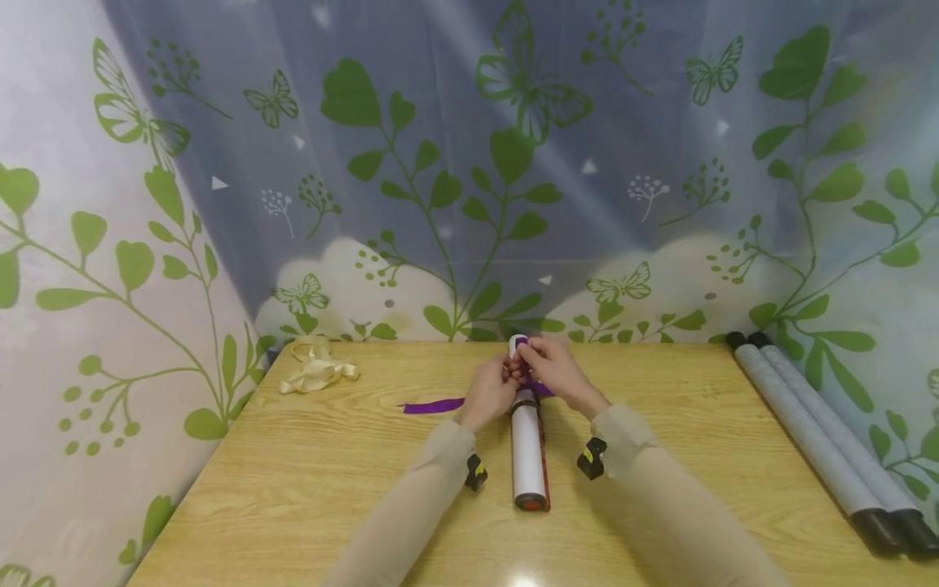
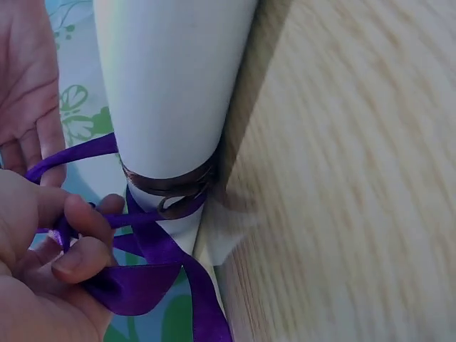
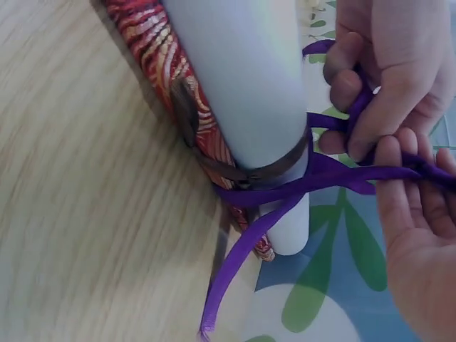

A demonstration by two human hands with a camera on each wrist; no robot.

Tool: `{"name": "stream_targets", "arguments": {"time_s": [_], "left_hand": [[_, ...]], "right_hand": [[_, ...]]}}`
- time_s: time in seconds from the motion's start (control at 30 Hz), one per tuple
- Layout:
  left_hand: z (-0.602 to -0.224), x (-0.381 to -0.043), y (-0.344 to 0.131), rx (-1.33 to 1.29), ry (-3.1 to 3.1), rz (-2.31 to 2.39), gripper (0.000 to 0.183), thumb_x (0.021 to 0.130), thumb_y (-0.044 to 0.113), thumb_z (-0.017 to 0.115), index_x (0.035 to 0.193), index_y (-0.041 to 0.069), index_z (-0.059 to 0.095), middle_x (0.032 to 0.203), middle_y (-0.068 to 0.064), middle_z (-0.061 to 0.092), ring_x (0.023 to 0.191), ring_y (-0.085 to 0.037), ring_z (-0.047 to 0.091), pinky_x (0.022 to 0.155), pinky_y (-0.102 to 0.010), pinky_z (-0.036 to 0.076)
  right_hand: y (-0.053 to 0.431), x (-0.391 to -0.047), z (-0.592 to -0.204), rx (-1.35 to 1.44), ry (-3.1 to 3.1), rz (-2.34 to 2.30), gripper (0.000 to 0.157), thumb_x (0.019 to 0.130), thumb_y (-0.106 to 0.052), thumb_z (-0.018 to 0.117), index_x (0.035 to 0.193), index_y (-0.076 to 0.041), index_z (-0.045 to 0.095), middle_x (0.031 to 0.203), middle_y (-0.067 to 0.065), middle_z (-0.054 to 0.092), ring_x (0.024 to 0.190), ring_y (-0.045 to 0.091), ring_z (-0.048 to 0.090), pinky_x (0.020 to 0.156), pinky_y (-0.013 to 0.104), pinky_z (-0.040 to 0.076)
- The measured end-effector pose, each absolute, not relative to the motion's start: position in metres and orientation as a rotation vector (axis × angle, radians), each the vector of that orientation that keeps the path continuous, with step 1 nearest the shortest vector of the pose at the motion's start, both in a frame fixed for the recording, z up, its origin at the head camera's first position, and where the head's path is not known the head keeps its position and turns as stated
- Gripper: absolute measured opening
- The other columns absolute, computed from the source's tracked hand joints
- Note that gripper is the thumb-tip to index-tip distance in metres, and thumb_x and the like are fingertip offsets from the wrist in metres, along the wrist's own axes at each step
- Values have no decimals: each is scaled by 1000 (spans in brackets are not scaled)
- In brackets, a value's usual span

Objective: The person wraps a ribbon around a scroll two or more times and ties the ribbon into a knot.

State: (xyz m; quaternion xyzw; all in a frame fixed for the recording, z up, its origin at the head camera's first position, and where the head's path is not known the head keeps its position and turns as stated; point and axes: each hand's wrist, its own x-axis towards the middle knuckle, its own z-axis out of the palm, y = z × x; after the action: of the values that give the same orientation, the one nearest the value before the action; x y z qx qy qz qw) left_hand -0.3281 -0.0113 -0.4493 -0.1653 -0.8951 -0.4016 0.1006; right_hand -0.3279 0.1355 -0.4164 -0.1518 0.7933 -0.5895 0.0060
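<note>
A purple ribbon point(image 3: 285, 187) passes around a white tube point(image 1: 528, 456) and a slim red-and-gold patterned roll point(image 3: 153, 50) lying along it. Both hands are above the tube's far half in the head view. My left hand point(image 1: 490, 393) has its fingers curled round part of the ribbon, beside the tube. My right hand point(image 1: 561, 377) holds another stretch of ribbon, which runs across its fingers in the right wrist view. One ribbon tail point(image 1: 433, 406) lies out to the left on the table. A brown band point(image 2: 167, 184) circles the tube near the ribbon.
A bundle of cream ribbon point(image 1: 317, 368) lies at the table's back left. Two grey rolls point(image 1: 814, 432) with dark ends lie side by side along the right edge. A leaf-patterned curtain point(image 1: 455, 204) hangs behind the wooden table point(image 1: 308, 489).
</note>
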Motion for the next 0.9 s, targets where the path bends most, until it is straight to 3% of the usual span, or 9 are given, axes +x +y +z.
{"name": "stream_targets", "arguments": {"time_s": [0.17, 0.43, 0.67, 0.77, 0.9], "left_hand": [[-449, -329, -14, -493, -2609, -1304, 11, 87, 2, 63, 98, 3, 66, 83, -8, 71, 70, -10, 61, 59, -19, 48], [-448, -330, -21, -464, -2619, -1545, 10, 87, 3, 63, 97, 3, 66, 92, -11, 69, 78, -15, 58, 66, -25, 49], [-447, -329, -24, -553, -2665, -1506, 23, 87, 5, 62, 108, 2, 73, 109, -13, 71, 89, -18, 61, 73, -25, 50], [-447, -329, -25, -607, -2675, -1489, 30, 88, 3, 60, 115, 1, 71, 114, -14, 70, 92, -20, 61, 72, -25, 50], [-448, -328, -27, -586, -2650, -1532, 30, 92, 4, 57, 119, 2, 70, 116, -14, 70, 94, -20, 63, 73, -24, 51]], "right_hand": [[133, -327, -418, -474, 2596, -1834, 30, 105, -17, 46, 97, 6, 64, 95, 20, 67, 82, 23, 68, 78, 42, 58], [130, -328, -419, -414, 2939, -1625, 29, 104, -25, 48, 94, -6, 67, 96, 12, 69, 85, 22, 63, 75, 31, 49], [133, -331, -422, -309, 2578, -1996, 32, 105, -22, 46, 98, 3, 65, 99, 21, 68, 89, 24, 67, 84, 39, 56], [137, -332, -422, -262, 2376, -2145, 34, 105, -24, 46, 101, 6, 63, 98, 19, 67, 88, 21, 68, 91, 45, 55], [141, -332, -422, -223, 2212, -2239, 34, 105, -24, 47, 99, 7, 62, 91, 10, 68, 82, 16, 68, 88, 42, 56]]}}
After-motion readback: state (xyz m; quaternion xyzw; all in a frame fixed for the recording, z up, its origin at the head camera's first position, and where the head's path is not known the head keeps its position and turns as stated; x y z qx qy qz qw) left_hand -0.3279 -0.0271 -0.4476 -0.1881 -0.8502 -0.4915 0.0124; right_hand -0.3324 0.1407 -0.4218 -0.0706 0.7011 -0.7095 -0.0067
